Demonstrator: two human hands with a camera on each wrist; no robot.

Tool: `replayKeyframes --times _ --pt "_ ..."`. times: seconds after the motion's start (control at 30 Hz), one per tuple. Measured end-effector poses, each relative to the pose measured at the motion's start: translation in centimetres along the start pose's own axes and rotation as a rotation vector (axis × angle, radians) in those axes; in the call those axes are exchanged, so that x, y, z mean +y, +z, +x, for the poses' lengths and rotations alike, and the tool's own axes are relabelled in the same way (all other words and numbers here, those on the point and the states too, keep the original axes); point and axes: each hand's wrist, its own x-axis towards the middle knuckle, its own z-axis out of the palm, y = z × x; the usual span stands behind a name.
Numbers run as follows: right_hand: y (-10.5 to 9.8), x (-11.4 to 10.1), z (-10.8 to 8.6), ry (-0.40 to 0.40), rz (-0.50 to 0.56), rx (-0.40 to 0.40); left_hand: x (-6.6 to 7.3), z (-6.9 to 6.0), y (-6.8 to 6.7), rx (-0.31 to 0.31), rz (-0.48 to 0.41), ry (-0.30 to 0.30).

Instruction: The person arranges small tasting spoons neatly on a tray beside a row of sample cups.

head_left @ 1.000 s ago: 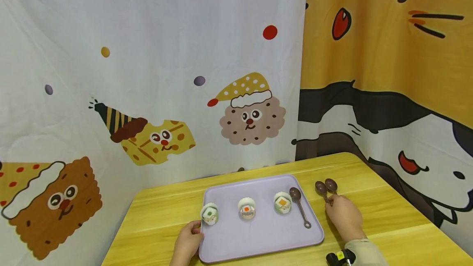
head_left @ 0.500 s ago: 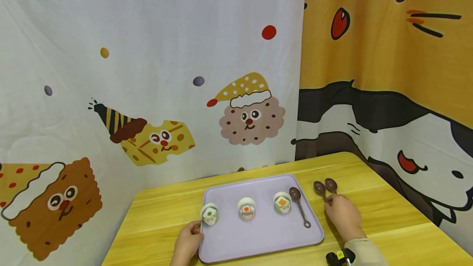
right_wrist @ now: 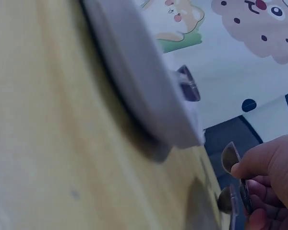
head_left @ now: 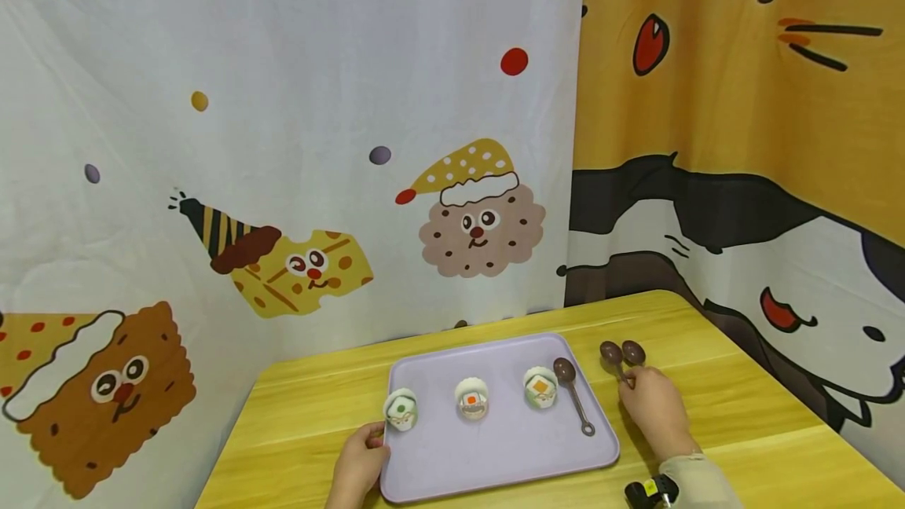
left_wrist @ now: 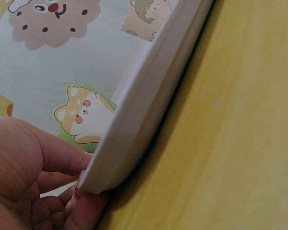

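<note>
My left hand [head_left: 357, 466] grips the left rim of a lilac tray [head_left: 488, 454], its thumb and fingertips meeting at the edge in the left wrist view. At the right of the tray, my right hand [head_left: 656, 413] pinches a brown spoon [head_left: 611, 352] by the handle. A second brown spoon [head_left: 634, 352] is right beside it, its handle hidden by the hand. In the right wrist view the pinched spoon [right_wrist: 229, 157] looks lifted, bowl outward. On the tray lies another brown spoon [head_left: 574, 395], next to a small cup [head_left: 540, 399] with an orange-diamond piece inside.
Two more small cups stand on the tray: one with a red-orange mark [head_left: 471, 407] in the middle, and one with a green mark [head_left: 401, 419] by the left rim. Everything rests on a yellow wood-grain table [head_left: 297, 407]. Printed cartoon curtains [head_left: 339, 61] hang behind it.
The spoon in my right hand has shifted slightly up and left, and the right hand moved a little with it. My left hand, tray and cups stay in place.
</note>
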Motion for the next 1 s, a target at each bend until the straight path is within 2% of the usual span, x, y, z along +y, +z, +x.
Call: replayKeyframes --times 0.13,0.5,1.0 --pt "-0.5 -0.7 0.0 -0.004 0.016 0.014 0.0 0.0 0.0 -0.002 -0.007 0.000" --pt "-2.1 -1.9 0.2 -0.033 0.033 -0.011 -0.2 0.1 0.1 -0.006 -0.023 0.004" --pt "-2.0 -2.5 0.2 -0.041 0.040 -0.007 -0.2 0.1 0.1 0.003 -0.013 0.004"
